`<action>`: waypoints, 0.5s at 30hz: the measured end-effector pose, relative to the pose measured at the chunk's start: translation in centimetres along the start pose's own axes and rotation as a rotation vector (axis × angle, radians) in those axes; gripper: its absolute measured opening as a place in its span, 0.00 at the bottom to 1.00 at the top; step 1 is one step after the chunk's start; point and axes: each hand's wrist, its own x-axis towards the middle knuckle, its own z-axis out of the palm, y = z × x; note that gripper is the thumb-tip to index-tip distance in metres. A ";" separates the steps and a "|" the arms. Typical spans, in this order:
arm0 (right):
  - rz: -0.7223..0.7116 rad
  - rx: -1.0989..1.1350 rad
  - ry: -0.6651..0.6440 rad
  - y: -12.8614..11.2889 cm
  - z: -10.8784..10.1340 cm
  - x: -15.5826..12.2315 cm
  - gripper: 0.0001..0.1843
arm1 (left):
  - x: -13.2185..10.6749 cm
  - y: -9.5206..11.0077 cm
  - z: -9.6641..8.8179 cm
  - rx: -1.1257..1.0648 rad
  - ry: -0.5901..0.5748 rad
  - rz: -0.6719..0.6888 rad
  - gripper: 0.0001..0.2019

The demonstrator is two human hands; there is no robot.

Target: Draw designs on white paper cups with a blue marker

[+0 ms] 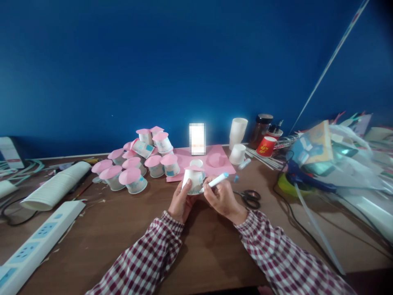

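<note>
Upside down in my left hand (pixel 181 200) is a white paper cup (pixel 192 182) with a pink paper piece on top; my thumb presses its side and the other fingers are partly hidden behind it. My right hand (pixel 223 197) is closed around a white marker pen (pixel 217 180) with a light blue end. The pen's tip meets the cup's lower right side, where blue marks show. Behind the cup lies a pink paper sheet (pixel 219 159). A small blue cap (pixel 236 178) rests on the table near my right hand.
Several paper cups with pink tops (pixel 135 180) stand at left. Black scissors (pixel 251 198) lie right of my right hand. A stack of white cups (pixel 238 131), a red cup (pixel 265 146) and a jar (pixel 260 129) stand behind. A power strip (pixel 39 241) lies front left.
</note>
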 end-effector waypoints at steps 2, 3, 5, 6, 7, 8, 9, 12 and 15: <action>0.005 0.007 0.005 0.0 0.0 0.0 0.08 | -0.1 0.1 0.1 0.009 0.003 -0.010 0.23; 0.003 0.011 0.011 0.0 0.0 0.0 0.08 | -0.1 0.1 0.1 0.015 0.005 -0.017 0.23; -0.010 0.013 0.023 -0.1 -0.1 0.0 0.07 | -0.1 0.1 0.2 0.023 0.013 -0.017 0.24; -0.018 0.011 0.029 -0.1 -0.1 -0.1 0.07 | -0.1 0.1 0.3 0.024 0.016 -0.007 0.24; -0.028 0.006 0.032 -0.1 -0.1 -0.1 0.07 | -0.1 0.1 0.3 0.023 0.018 0.007 0.24; -0.039 0.000 0.034 -0.2 -0.1 -0.1 0.07 | -0.1 0.1 0.3 0.021 0.016 0.019 0.25; -0.051 -0.009 0.036 -0.2 -0.2 -0.1 0.07 | -0.1 0.1 0.4 0.021 0.011 0.025 0.25; -0.087 -0.042 0.036 -0.4 -0.2 -0.2 0.07 | 0.0 0.0 0.3 0.031 0.010 0.019 0.25; -0.121 -0.062 0.059 -0.3 -0.3 -0.3 0.07 | 0.1 -0.2 0.2 0.034 0.032 0.013 0.26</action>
